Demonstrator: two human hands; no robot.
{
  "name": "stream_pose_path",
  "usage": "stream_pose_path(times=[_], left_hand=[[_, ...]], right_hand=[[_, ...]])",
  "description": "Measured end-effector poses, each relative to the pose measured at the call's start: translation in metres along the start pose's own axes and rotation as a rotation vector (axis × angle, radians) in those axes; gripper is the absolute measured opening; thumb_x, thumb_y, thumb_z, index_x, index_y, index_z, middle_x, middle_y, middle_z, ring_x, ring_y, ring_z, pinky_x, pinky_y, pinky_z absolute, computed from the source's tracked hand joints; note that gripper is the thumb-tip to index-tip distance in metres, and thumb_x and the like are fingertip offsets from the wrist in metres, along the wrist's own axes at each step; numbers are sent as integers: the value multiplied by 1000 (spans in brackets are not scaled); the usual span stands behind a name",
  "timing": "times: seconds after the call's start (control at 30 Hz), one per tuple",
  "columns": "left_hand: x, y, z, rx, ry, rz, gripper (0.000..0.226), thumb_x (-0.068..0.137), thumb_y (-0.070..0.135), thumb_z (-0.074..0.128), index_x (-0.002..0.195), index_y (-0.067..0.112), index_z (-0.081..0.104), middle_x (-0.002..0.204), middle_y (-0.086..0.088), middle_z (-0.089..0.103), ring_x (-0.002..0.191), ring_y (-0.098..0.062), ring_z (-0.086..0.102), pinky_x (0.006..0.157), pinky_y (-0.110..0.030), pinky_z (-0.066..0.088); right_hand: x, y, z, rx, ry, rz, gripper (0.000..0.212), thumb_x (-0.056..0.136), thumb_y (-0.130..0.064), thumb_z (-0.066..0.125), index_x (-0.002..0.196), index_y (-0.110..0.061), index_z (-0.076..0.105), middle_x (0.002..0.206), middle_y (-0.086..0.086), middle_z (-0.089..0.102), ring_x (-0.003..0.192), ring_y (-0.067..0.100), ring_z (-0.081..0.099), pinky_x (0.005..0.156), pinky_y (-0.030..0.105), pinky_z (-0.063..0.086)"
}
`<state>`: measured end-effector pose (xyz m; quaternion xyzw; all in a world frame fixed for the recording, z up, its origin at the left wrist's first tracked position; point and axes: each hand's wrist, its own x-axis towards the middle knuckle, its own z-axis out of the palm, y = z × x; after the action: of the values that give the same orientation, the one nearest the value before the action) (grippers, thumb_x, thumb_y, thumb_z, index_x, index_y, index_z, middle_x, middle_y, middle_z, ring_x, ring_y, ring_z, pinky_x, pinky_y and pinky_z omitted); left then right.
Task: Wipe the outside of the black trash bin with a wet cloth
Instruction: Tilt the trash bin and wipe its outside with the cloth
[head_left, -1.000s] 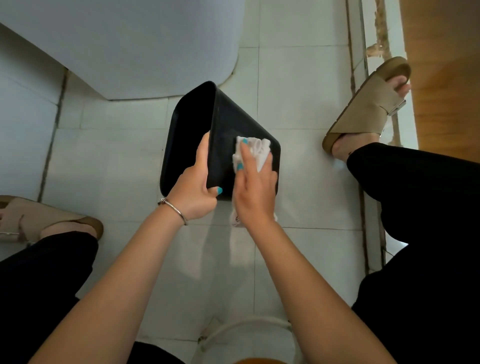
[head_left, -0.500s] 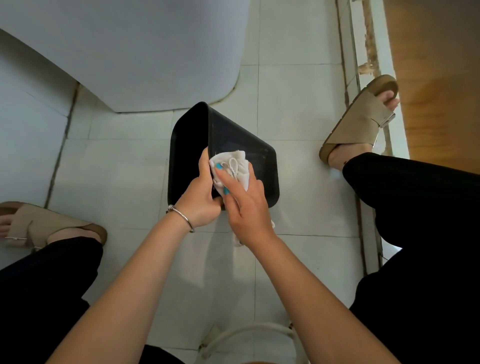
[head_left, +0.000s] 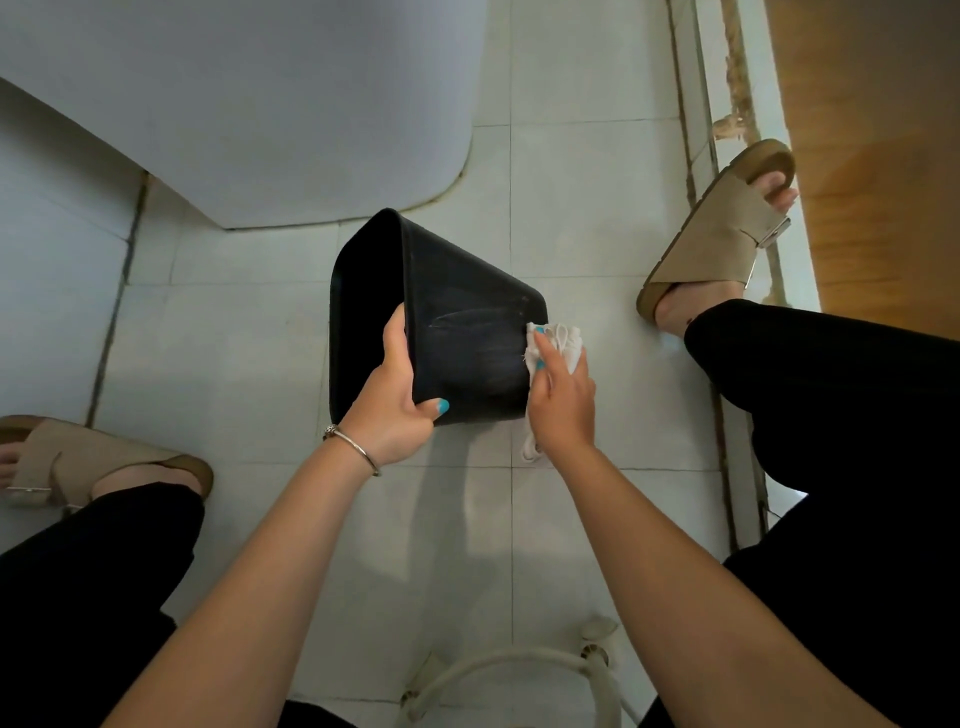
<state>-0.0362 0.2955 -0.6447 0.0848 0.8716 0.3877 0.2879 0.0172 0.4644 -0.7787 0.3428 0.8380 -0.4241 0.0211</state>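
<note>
The black trash bin (head_left: 457, 322) is tipped on its side above the tiled floor, its opening facing left. My left hand (head_left: 395, 410) grips the bin's near rim, thumb on the outer wall and fingers inside. A bunched white wet cloth (head_left: 553, 343) is held in my right hand (head_left: 563, 400), which presses it against the bin's bottom right edge. A loose end of the cloth hangs down below the hand. Pale wet streaks show on the bin's outer wall.
A white fixture base (head_left: 260, 104) stands just beyond the bin. My sandalled feet (head_left: 722, 234) are planted on either side, the left sandal (head_left: 93, 462) near the wall. A white hose (head_left: 519, 670) lies on the floor close to me. A wooden door (head_left: 872, 156) is at the right.
My right hand has slid the cloth from the bin's near left part across its outer wall to the right edge, leaving wet streaks. The left hand keeps hold of the rim.
</note>
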Motion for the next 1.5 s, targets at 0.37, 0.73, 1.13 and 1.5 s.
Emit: stream_pose_path(times=[0.37, 0.73, 1.13, 1.5], left_hand=[[3, -7, 0, 18, 9, -8, 104, 85, -2, 65, 151, 26, -10, 129, 13, 35, 116, -9, 43, 98, -23, 38], [1, -16, -5, -7, 36, -34, 104, 84, -4, 64, 151, 26, -10, 132, 12, 37, 119, -11, 47, 100, -25, 38], [6, -18, -1, 80, 45, 11, 108, 82, 7, 66, 150, 22, -16, 114, -18, 61, 93, -30, 64, 84, -48, 53], [-8, -16, 4, -23, 32, 4, 104, 84, 0, 64, 151, 25, -11, 125, 11, 42, 109, -6, 48, 89, -20, 36]], right_hand=[[50, -8, -10, -63, -155, 83, 43, 105, -38, 31, 147, -45, 32, 143, 6, 41, 119, 28, 50, 93, 35, 44], [50, -77, -7, -233, -179, -251, 49, 104, -29, 32, 150, -44, 25, 154, 7, 29, 120, 35, 42, 96, 42, 40], [-41, -116, -14, -83, -228, -541, 49, 101, -26, 38, 149, -40, 32, 155, 5, 27, 108, 29, 43, 89, 41, 45], [-36, -115, -46, 648, -471, -171, 70, 103, -32, 45, 152, -47, -2, 159, -12, 20, 138, 4, 32, 113, 30, 32]])
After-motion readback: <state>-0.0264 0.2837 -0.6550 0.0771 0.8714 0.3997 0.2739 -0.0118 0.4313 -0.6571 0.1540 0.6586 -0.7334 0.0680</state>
